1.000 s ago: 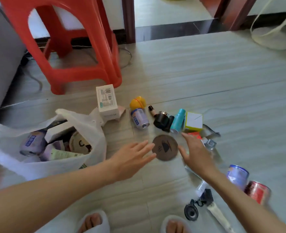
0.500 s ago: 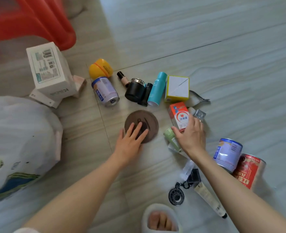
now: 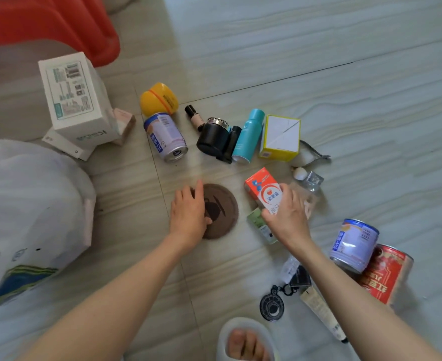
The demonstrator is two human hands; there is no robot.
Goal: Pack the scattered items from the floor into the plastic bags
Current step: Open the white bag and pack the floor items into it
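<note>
My left hand (image 3: 188,213) lies over the left edge of a round brown coaster (image 3: 223,211) on the floor, its fingers curling at the rim. My right hand (image 3: 288,217) grips a small red and white box (image 3: 264,190), which is tilted up off the tiles. A white plastic bag (image 3: 32,214), bulging with packed items, sits at the left. Scattered ahead lie a purple can (image 3: 165,136), a yellow round case (image 3: 158,99), a black jar (image 3: 213,138), a teal bottle (image 3: 248,136) and a yellow-edged box (image 3: 281,138).
A red stool (image 3: 58,24) stands at the back left beside a white carton (image 3: 74,100). Two cans (image 3: 352,246) lie at the right. A keyring (image 3: 273,306), a tube (image 3: 321,312) and my slippered foot (image 3: 245,340) are near the bottom.
The view has dropped closer to the floor. My left hand slid to the coaster's left edge and curled there. My right hand closed round the red and white box and tipped it up.
</note>
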